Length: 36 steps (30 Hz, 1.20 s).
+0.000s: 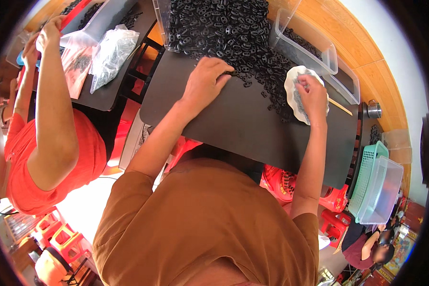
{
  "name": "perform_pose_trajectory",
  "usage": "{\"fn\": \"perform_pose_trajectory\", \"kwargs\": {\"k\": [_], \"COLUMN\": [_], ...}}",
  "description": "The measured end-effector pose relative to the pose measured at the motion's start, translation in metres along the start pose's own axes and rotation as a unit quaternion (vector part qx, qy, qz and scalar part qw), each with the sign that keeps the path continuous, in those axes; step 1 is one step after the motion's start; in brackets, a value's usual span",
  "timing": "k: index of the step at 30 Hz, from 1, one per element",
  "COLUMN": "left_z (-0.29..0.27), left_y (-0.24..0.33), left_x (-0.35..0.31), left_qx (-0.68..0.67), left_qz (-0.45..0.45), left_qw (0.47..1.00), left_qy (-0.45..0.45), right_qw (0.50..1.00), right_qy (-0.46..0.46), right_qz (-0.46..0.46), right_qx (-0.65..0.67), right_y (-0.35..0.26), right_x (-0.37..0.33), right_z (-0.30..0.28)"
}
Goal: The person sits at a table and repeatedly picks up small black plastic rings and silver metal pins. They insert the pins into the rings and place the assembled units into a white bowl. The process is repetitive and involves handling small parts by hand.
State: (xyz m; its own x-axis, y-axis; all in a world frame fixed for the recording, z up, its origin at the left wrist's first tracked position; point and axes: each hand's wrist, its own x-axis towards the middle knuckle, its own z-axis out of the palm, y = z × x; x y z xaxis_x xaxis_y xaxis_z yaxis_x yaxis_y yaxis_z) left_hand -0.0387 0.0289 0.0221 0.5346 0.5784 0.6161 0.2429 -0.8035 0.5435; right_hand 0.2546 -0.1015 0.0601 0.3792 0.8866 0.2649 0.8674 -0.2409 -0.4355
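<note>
A large heap of small black plastic pieces with holes lies on the dark table and spills toward its right side. At the heap's near edge, my left hand is closed, thumb and forefinger pinching a black plastic piece. On the right rests a white scalloped dish with small greyish bits in it, too fine to make out. My right hand is over this dish with its fingertips together among the bits; what they hold is hidden.
Clear plastic bins stand at the table's far right, near a thin wooden stick and a metal cup. A green basket and a clear tub are further right. At left, a person in red works at another table.
</note>
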Motion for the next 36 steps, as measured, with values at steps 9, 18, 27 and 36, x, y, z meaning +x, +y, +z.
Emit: {"fn": "perform_pose_trajectory", "kwargs": {"k": [9, 18, 27, 36], "left_z": [0.02, 0.048, 0.042, 0.05], "left_y": [0.012, 0.015, 0.013, 0.008], "left_x": [-0.004, 0.007, 0.007, 0.008], "left_qx": [0.002, 0.013, -0.129, -0.481], "left_qz": [0.005, 0.004, -0.058, -0.285], "left_qw": [0.994, 0.988, 0.979, 0.816], "left_qy": [-0.108, -0.152, -0.145, -0.147], "right_qw": [0.992, 0.995, 0.993, 0.916], "right_qy": [-0.056, -0.064, 0.042, -0.065], "right_qz": [-0.026, 0.03, -0.101, 0.003], "right_qx": [-0.109, 0.07, 0.041, 0.396], "right_y": [0.018, 0.025, 0.019, -0.035], "right_x": [-0.014, -0.018, -0.017, -0.018], "right_z": [0.002, -0.003, -0.006, 0.031]}}
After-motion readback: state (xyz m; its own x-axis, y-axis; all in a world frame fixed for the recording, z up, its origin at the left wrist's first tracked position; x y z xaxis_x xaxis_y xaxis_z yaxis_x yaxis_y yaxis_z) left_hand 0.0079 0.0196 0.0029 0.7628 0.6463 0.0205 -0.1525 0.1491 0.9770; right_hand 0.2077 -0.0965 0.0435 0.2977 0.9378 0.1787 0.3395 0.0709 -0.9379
